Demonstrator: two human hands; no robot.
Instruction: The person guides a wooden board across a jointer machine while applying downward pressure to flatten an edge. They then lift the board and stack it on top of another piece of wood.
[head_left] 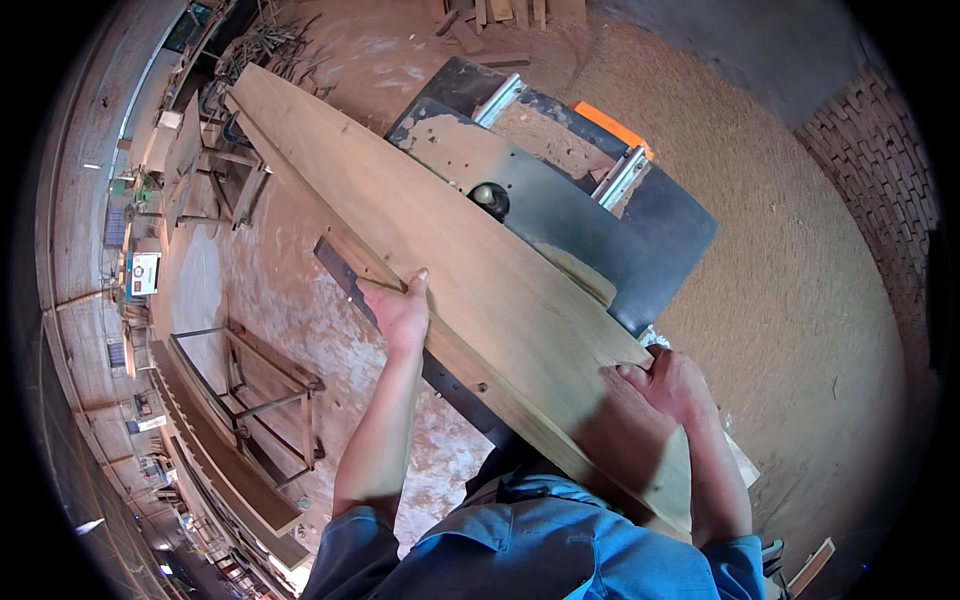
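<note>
A long, wide wooden board (470,260) lies slantwise across a dark machine table (660,235), from my body up to the far left. My left hand (398,312) grips its left edge, thumb on top and fingers reaching over a narrow wooden strip along that side. My right hand (668,388) is closed round the near right edge, its fingertips partly hidden. Beside the board, a round metal spindle (490,198) stands in an opening of the machine table. The board's left edge runs along the wooden strip (480,385), which has a dark metal rail under it.
Two metal guide rails (620,178) and an orange bar (612,128) are at the table's far side. Sawdust (790,290) covers the floor. At left stand a metal frame (265,400) and a long bench (215,450); scrap wood (265,55) lies far left, stacked bricks (870,150) at right.
</note>
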